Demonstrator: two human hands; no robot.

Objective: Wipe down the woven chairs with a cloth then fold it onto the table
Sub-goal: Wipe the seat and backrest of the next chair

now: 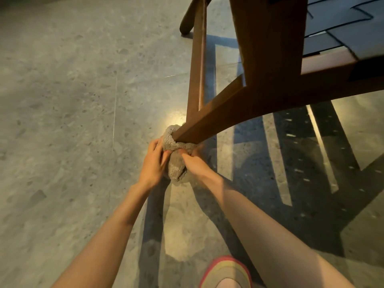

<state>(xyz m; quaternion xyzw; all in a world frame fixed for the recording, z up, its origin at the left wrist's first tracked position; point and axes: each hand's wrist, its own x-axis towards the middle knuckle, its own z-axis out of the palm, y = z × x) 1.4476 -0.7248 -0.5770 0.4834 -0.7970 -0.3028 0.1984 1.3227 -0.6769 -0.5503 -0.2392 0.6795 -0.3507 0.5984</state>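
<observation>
A wooden chair [268, 65] with a dark woven seat [340, 28] fills the upper right. Its near leg [209, 121] slants down to the floor at the middle of the view. A grey fluffy cloth [175, 161] is wrapped around the foot of that leg. My left hand [153, 165] grips the cloth from the left. From the right, my right hand [195, 161] pinches the cloth, its fingers pressed into the folds. The very tip of the leg is hidden inside the cloth.
A grey speckled stone floor [62, 121] spreads out to the left. A second chair leg [197, 59] and a rounded far leg [188, 19] stand behind. Chair shadows fall across the floor at right. My shoe [226, 273] shows at the bottom edge.
</observation>
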